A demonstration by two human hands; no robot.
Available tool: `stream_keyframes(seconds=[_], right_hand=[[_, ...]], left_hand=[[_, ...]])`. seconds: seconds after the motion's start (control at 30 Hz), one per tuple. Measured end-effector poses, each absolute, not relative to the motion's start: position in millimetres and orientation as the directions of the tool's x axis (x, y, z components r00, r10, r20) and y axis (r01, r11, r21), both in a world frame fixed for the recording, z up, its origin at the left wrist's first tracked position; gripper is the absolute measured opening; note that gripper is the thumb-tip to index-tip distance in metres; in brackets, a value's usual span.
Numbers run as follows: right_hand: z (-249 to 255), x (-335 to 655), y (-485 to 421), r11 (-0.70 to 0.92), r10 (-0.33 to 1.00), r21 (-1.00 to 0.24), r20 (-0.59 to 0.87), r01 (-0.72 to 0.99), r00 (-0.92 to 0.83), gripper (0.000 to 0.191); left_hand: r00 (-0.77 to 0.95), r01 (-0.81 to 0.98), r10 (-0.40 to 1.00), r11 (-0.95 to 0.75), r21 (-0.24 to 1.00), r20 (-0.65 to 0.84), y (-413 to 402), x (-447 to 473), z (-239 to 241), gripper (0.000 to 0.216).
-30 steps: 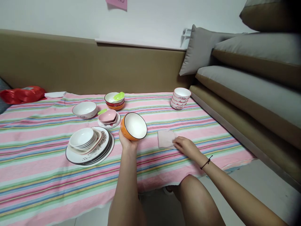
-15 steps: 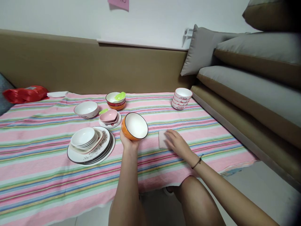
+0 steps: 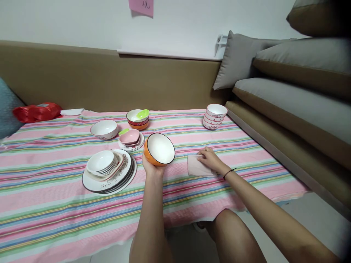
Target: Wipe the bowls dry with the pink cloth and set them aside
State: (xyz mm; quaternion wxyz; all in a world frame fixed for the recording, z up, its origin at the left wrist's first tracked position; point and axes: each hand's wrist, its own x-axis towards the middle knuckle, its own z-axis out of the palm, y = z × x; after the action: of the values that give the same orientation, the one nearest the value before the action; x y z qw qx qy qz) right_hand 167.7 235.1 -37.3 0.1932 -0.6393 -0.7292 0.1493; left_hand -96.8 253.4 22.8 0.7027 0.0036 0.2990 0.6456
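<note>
Holding orange bowl (image 3: 160,149), plate stack (image 3: 94,185) left, cloth (image 3: 194,167) right, bowl stack (image 3: 213,119) beyond

Grey-brown cushions (image 3: 290,96) stacked at right; pink note (image 3: 142,7) on wall (image 3: 68,23); red package (image 3: 38,112) at left.

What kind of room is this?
Probably a home living area or lounge, though a bedroom can't be ruled out: stacked cushions, a long brown backrest against the wall, and a striped cloth bearing stacked plates.
</note>
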Motion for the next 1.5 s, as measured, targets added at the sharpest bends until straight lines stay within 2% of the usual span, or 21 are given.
stream_keyframes(seconds=[0.07,0.17,0.3,0.43,0.57,0.67,0.73,0.8,0.93,0.97,1.07,1.17,1.3,1.4,1.43,1.5], right_hand=[[-22,174,240,0.163,0.986,-0.493,0.057,0.855,-0.155,0.017],[-6,174,244,0.156,0.976,-0.556,-0.040,0.816,-0.214,0.020],[-2,174,248,0.013,0.969,-0.595,-0.191,0.803,-0.157,0.033],[-13,178,248,-0.167,0.945,-0.529,-0.326,0.832,-0.017,0.040],[-18,181,242,-0.265,0.921,-0.432,-0.377,0.862,0.094,0.047],[-11,182,239,-0.306,0.925,-0.321,-0.323,0.896,0.200,0.041],[-4,178,237,-0.319,0.939,-0.245,-0.210,0.915,0.271,0.031],[0,169,231,-0.280,0.960,-0.215,-0.071,0.936,0.271,0.033],[-19,139,211,-0.019,0.994,-0.232,0.100,0.973,0.043,0.045],[-29,132,206,0.090,0.989,-0.214,0.137,0.973,-0.062,0.054],[-57,118,193,0.123,0.990,-0.216,0.093,0.969,-0.105,0.063],[-70,117,191,0.069,0.997,-0.248,0.051,0.966,-0.058,0.062],[-55,120,196,0.017,1.000,-0.324,0.015,0.946,-0.013,0.059],[-21,109,203,0.061,0.993,-0.538,0.119,0.841,0.004,0.068],[-7,102,205,0.120,0.987,-0.633,0.157,0.764,-0.025,0.077],[19,86,210,0.195,0.981,-0.740,0.150,0.644,-0.124,0.100]], left_hand=[[-0.009,-0.908,0.916,0.160,0.387,-0.400,253,-97,22,0.042],[-0.010,-0.911,0.919,0.154,0.383,-0.393,253,-96,23,0.041],[-0.011,-0.916,0.913,0.155,0.370,-0.408,254,-96,23,0.041],[-0.013,-0.913,0.909,0.159,0.376,-0.417,255,-97,22,0.041],[-0.003,-0.908,0.906,0.175,0.381,-0.424,254,-98,23,0.042],[-0.003,-0.905,0.909,0.175,0.388,-0.418,254,-97,24,0.043],[-0.003,-0.902,0.910,0.178,0.395,-0.416,254,-97,23,0.044],[-0.006,-0.898,0.906,0.181,0.400,-0.423,255,-97,22,0.043],[-0.008,-0.892,0.907,0.184,0.413,-0.422,256,-96,19,0.041],[-0.004,-0.892,0.908,0.186,0.412,-0.418,255,-96,19,0.042],[0.014,-0.892,0.909,0.200,0.405,-0.417,253,-95,21,0.042],[0.050,-0.889,0.908,0.230,0.396,-0.415,251,-95,25,0.043],[0.073,-0.886,0.907,0.250,0.390,-0.415,249,-95,29,0.046],[0.077,-0.877,0.905,0.261,0.403,-0.419,249,-92,29,0.045],[0.073,-0.871,0.906,0.262,0.416,-0.417,250,-90,28,0.043],[0.037,-0.857,0.914,0.236,0.458,-0.403,252,-86,26,0.039]])
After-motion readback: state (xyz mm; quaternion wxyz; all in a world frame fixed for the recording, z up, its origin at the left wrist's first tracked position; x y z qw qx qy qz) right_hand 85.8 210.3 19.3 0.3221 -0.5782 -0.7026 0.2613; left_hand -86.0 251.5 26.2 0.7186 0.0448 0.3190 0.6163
